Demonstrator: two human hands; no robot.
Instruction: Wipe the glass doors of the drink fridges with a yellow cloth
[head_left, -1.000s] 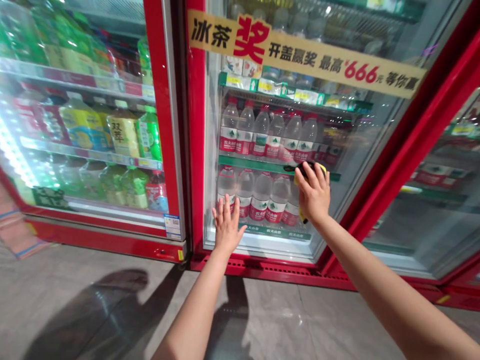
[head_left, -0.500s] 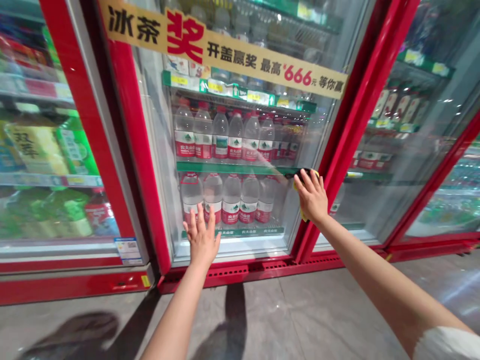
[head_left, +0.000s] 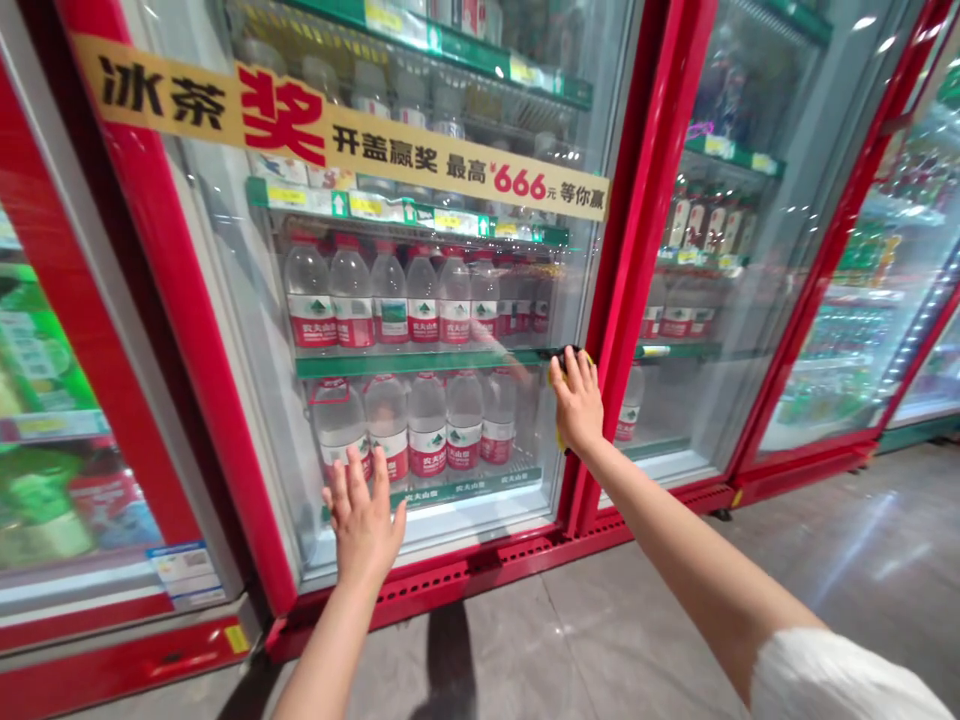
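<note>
My right hand [head_left: 579, 405] lies with fingers stretched over a black and yellow cloth [head_left: 556, 375], pressing it to the glass door [head_left: 465, 495] near the right red frame. Most of the cloth is hidden under the palm. Lower on the left, my left hand [head_left: 366, 520] is open with its fingers spread and nothing in it. It is in front of the same door; I cannot tell whether the palm touches the glass. Behind the pane stand water bottles [head_left: 427, 430] with red and white labels, in rows on two shelves.
A yellow banner sticker [head_left: 390, 150] crosses the upper part of the door. Red-framed coolers stand on both sides, with green drinks [head_left: 45, 350] at left and more bottles [head_left: 705, 225] at right. Below runs a slotted red base [head_left: 480, 568] above grey floor tiles [head_left: 517, 650].
My view has turned to the right, so the coolers appear further left. Both hands keep nearly the same places against the door, and the cloth stays under my right hand.
</note>
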